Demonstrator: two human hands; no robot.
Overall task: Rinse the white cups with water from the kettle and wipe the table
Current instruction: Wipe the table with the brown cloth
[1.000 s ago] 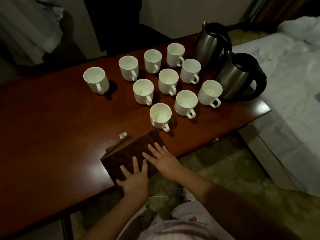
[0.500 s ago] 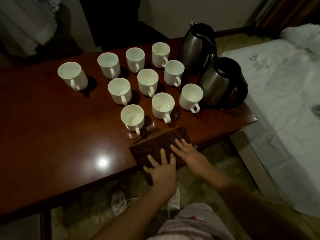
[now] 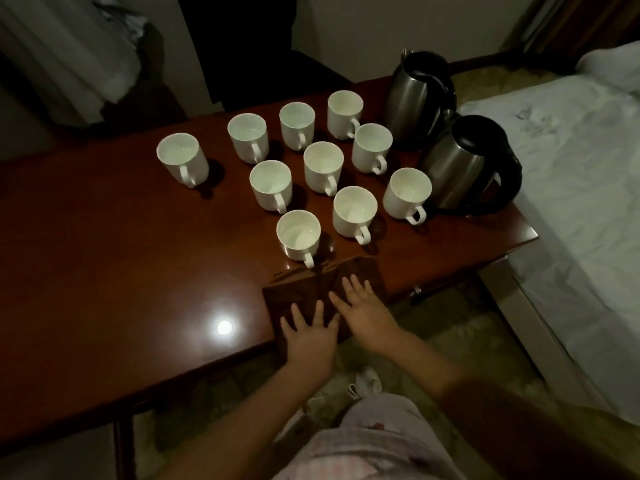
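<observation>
Hands first: my left hand (image 3: 309,336) and right hand (image 3: 363,311) both lie flat with fingers spread on the brown cloth (image 3: 301,289), pressing it onto the near edge of the wooden table (image 3: 104,271). Just past the cloth I see ten white cups (image 3: 298,233) standing upright in a loose cluster, and behind them to the right two steel kettles (image 3: 465,164) near the table's far corner, next to the bed (image 3: 571,174)
</observation>
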